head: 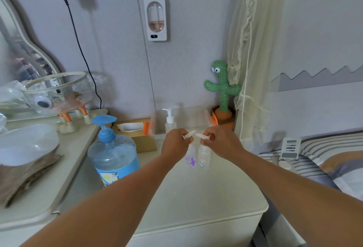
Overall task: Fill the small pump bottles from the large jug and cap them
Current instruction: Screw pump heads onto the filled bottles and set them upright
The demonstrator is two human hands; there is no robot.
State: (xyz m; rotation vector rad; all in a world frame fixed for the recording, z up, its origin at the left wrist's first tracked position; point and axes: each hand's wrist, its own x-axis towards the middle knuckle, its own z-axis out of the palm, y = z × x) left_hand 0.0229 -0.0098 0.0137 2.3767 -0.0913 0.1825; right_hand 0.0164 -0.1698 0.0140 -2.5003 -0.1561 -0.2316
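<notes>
Head view: we record the left hand (175, 143) pinching the left pump top (189, 134) of the purple-labelled bottle (191, 157) — the right hand (221, 142) pinching the right pump top (201, 135) of the pale-labelled bottle (204, 156). Both bottles stand upright, just beside each other, on the worktop (196, 197). The large jug (114, 154) stands near, to their left.
</notes>
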